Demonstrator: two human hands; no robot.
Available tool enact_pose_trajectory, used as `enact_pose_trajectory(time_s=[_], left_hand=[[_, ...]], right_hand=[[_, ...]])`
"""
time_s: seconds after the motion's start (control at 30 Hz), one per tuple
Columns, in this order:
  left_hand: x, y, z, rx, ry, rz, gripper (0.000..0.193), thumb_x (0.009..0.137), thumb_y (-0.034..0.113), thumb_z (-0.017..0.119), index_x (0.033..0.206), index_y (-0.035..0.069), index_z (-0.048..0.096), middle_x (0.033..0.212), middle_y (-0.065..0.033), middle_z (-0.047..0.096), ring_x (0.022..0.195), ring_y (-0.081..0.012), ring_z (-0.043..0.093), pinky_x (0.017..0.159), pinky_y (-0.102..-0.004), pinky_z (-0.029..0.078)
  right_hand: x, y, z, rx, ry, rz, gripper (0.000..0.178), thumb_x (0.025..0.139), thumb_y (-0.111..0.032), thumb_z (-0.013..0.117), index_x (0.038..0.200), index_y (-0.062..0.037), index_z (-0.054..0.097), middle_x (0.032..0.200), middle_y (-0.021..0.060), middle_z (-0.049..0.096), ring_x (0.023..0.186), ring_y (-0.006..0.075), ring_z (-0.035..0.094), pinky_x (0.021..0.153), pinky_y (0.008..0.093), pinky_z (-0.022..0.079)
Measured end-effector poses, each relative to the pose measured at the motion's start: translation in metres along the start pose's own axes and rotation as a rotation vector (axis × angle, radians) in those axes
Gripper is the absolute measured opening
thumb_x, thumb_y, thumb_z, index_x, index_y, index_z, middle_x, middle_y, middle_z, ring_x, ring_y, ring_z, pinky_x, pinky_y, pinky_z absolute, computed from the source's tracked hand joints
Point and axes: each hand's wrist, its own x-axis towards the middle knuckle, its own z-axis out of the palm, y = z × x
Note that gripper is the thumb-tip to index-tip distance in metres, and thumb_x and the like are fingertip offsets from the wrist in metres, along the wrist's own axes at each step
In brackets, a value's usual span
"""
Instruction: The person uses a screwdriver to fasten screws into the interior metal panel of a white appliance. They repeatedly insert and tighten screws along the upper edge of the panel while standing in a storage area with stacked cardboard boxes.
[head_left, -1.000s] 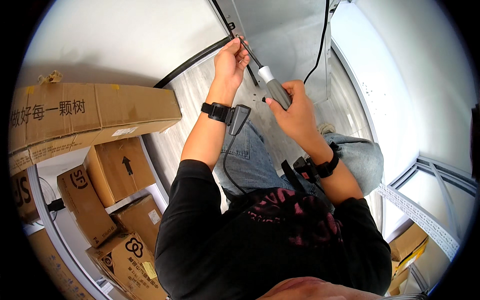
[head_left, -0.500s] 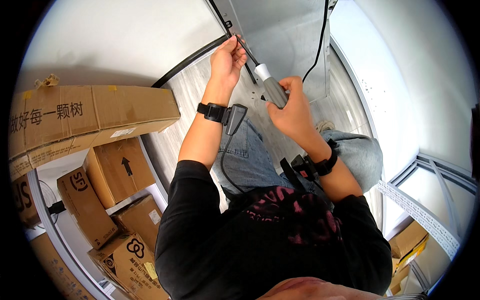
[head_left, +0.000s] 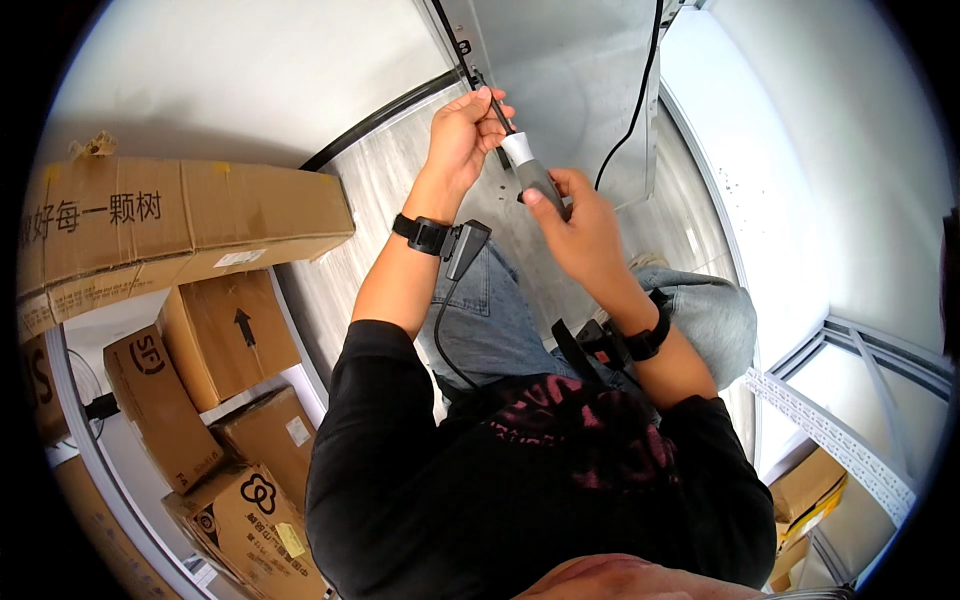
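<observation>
Fingers: right hand (head_left: 584, 230) closed on screwdriver (head_left: 518, 150), upper centre of frame, left hand (head_left: 460, 140) pinched about same; likely light, rigid, best held by grey handle (head_left: 540, 183); slim dark shaft (head_left: 505, 119), probably slippery, poor for turning; left fingertips (head_left: 484, 93) closer to grey handle than in preceding frame

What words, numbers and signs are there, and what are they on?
I won't copy the words, but markings stand on:
Long box: big dark characters; small print below.
Square box: a black arrow.
Narrow box: dark letters, curved mark.
Tilted box: looped black sign, characters.
Left-edge box: big letters, cut off.
Bottom-left box: bluish print, too blurred.
Black shirt: pink print, unclear.
White labels: too small to read.
</observation>
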Motion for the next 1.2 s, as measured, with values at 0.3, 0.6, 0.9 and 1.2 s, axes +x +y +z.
enact_pose_trajectory(time_s=[0.3,0.6,0.9,1.2], left_hand=[[-0.013,0.006,0.009,0.057,-0.123,-0.073,0.027,0.098,0.024,0.045,0.099,0.002,0.059,0.092,-0.0110,0.066,0.074,-0.0130,0.063,0.066,-0.0252,0.053],[-0.016,-0.006,-0.002,0.076,-0.246,-0.099,0.027,0.098,0.023,0.044,0.095,0.001,0.059,0.092,-0.0136,0.066,0.077,-0.0161,0.065,0.065,-0.0269,0.055],[-0.023,-0.002,0.001,-0.073,-0.400,-0.153,0.031,0.097,0.025,0.046,0.112,-0.001,0.055,0.098,-0.0135,0.065,0.062,-0.0093,0.059,0.054,-0.0201,0.049],[-0.022,-0.007,-0.009,0.025,-0.428,-0.111,0.033,0.091,0.014,0.057,0.122,0.004,0.048,0.097,-0.0106,0.064,0.056,-0.0049,0.056,0.046,-0.0169,0.043]], right_hand=[[0.001,0.014,0.009,0.044,0.117,-0.028,0.037,0.083,-0.028,0.065,0.101,0.0008,0.052,0.074,0.0154,0.062,0.064,0.0318,0.061,0.060,0.0370,0.047],[0.003,0.001,0.001,-0.022,-0.001,0.030,0.039,0.083,-0.031,0.065,0.100,0.0020,0.051,0.073,0.0146,0.061,0.063,0.0267,0.061,0.059,0.0346,0.047],[0.003,0.011,0.004,0.286,-0.038,0.151,0.035,0.086,-0.028,0.062,0.099,0.0037,0.053,0.073,0.0104,0.061,0.057,0.0166,0.058,0.052,0.0292,0.045],[0.002,0.010,0.006,0.055,-0.004,-0.004,0.042,0.084,-0.029,0.065,0.105,0.0028,0.049,0.077,0.0128,0.062,0.063,0.0187,0.060,0.057,0.0316,0.047]])
